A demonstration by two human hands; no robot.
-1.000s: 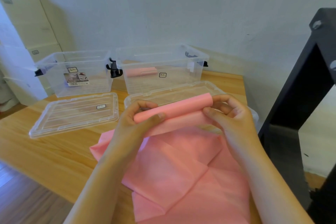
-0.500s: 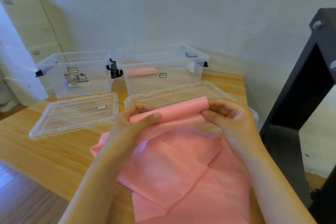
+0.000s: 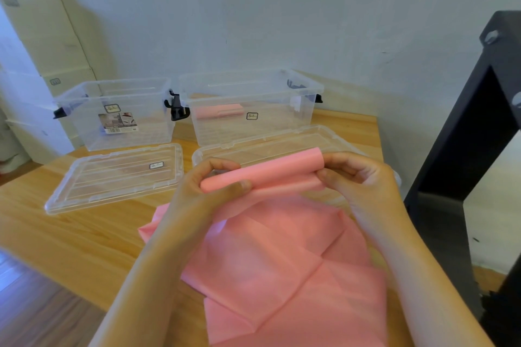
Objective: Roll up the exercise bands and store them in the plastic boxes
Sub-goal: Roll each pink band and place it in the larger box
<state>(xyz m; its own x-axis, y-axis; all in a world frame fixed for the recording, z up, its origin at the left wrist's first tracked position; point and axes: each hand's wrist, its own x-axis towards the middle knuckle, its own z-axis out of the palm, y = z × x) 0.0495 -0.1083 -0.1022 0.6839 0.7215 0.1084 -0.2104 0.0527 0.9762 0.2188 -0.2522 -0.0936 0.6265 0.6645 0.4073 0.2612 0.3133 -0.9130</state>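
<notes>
A pink exercise band (image 3: 282, 256) lies spread over the wooden table, its far end wound into a roll (image 3: 270, 170) held above the table. My left hand (image 3: 203, 191) grips the roll's left end and my right hand (image 3: 358, 180) grips its right end. Two clear plastic boxes stand open at the back: the left box (image 3: 93, 98) is empty apart from a label card, while the right box (image 3: 304, 93) holds one rolled pink band (image 3: 218, 111).
Two clear lids lie flat in front of the boxes, the left lid (image 3: 112, 177) and the right lid (image 3: 270, 146) just beyond my hands. A black frame (image 3: 462, 149) stands at the right. Cardboard boxes (image 3: 42, 45) are stacked at the far left.
The roll has shifted slightly left and turned in my fingers, taking up a little more of the band. The boxes and lids have not moved.
</notes>
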